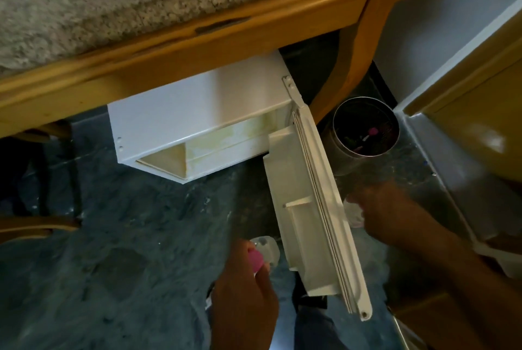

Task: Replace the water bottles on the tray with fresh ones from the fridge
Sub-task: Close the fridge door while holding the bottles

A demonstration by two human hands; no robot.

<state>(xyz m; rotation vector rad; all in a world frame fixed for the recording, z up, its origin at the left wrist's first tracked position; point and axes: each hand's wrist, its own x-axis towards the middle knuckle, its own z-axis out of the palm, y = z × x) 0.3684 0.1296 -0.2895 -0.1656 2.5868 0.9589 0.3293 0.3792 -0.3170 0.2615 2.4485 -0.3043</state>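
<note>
The small white fridge (197, 121) under the desk (180, 39) stands open, its door (316, 208) swung toward the person. The left hand (243, 293) grips a pink-capped bottle (265, 251); the right hand (381, 214) closes on another bottle (354, 215) behind the door.

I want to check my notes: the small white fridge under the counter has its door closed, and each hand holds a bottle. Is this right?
Not quite: the head view shows the fridge door open. The left hand and right hand each do hold a bottle.

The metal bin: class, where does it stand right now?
In the head view, the metal bin stands on the floor right of centre, just right of the open fridge door, in the corner by the grey wall.
</note>
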